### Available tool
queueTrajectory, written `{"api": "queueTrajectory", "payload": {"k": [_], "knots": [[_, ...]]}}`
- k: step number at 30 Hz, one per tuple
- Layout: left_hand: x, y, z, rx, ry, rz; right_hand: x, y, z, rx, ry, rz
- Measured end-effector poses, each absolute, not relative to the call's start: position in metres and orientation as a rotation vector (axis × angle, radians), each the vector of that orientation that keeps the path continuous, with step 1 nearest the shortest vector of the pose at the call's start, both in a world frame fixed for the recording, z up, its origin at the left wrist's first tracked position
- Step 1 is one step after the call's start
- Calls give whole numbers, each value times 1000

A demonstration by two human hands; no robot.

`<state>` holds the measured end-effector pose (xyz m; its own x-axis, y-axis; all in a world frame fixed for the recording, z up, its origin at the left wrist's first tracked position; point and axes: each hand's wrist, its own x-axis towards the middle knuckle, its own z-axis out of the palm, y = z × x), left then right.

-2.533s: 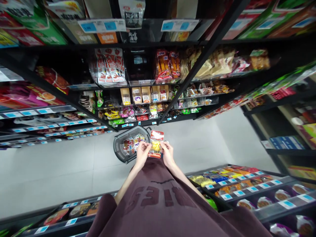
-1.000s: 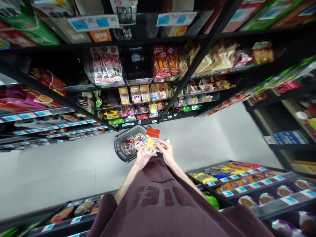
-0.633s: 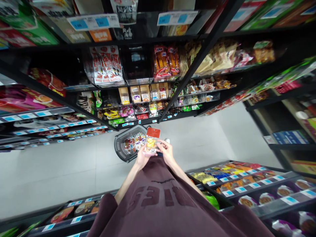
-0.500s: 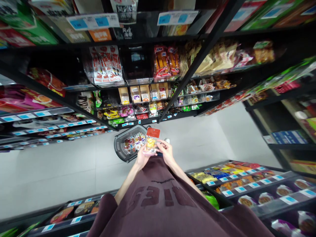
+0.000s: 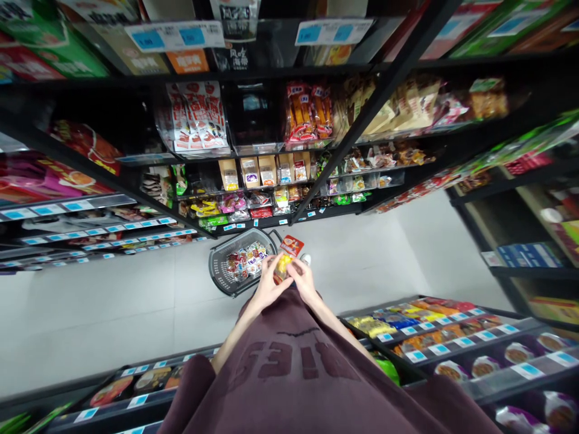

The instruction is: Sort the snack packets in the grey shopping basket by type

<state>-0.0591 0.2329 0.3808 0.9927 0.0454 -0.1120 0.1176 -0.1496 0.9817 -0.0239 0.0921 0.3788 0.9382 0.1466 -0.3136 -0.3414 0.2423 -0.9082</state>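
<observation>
Between my two hands is a small snack packet (image 5: 284,263) with a red top flap and a clear part showing yellow contents. My left hand (image 5: 268,283) is closed on its left side. From the right, my right hand (image 5: 302,279) grips the packet's lower right edge with bent fingers. Just left of my hands, a grey shopping basket (image 5: 220,273) stands on the floor, with several small wrapped snacks (image 5: 248,260) inside. The packet is held above and beside the basket's right rim.
Ahead rises a black shelf unit (image 5: 316,212) stocked with bagged snacks and price labels. Behind me, low shelves (image 5: 409,330) hold more packets on the right and at lower left. Pale floor tiles (image 5: 136,301) run between them. Another shelf (image 5: 520,268) stands at far right.
The packet has been turned over and tilted, so its red flap now shows printing. My left hand has shifted up along its left side, and both hands are closer together.
</observation>
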Motion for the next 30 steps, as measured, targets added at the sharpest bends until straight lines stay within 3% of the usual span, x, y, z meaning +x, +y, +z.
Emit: {"api": "queueTrajectory", "payload": {"k": [12,23,30], "knots": [[-59,232,375,1756,138,94,-21,89,358,-1275,317,253],[-60,233,362,1714,213,-84,-15,91,350,-1094,287,468],[-51,215,337,1519,286,-262,-6,80,308,-922,469,527]]}}
